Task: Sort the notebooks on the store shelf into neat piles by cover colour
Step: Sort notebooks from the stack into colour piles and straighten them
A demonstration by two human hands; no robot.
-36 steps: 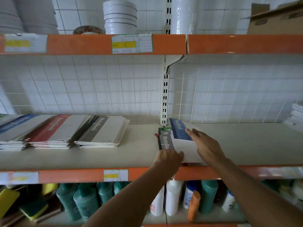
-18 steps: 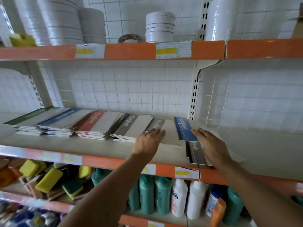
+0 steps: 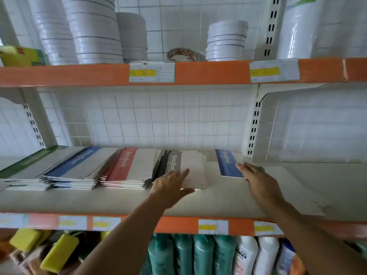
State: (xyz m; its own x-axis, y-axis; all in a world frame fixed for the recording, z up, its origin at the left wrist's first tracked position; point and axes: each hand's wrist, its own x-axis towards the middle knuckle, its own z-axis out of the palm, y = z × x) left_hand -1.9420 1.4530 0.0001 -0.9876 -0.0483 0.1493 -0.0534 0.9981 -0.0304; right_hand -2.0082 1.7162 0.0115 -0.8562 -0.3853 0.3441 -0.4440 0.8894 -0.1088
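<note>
Four notebook piles lie side by side on the middle shelf [image 3: 218,201]: green [image 3: 25,162] at far left, then blue [image 3: 77,163], red [image 3: 127,165] and grey [image 3: 174,161]. My left hand [image 3: 170,187] is at the grey pile's front edge. Its fingers lie on the top grey notebook [image 3: 193,169] and its thumb runs along the front edge. A single blue notebook [image 3: 227,163] lies to the right of the grey pile. My right hand [image 3: 258,181] lies flat over its right part and holds it. What is under that hand is hidden.
An upright post [image 3: 254,126] stands behind the blue notebook. The shelf above holds stacks of white plates [image 3: 95,30] and a yellow box [image 3: 19,56]. Below are green and white bottles [image 3: 202,255] and yellow sponges [image 3: 57,253]. Bare shelf extends to the right.
My left hand has slid the grey notebook left onto the grey pile. My right hand stays on the blue notebook. The head camera has moved closer and turned left.
</note>
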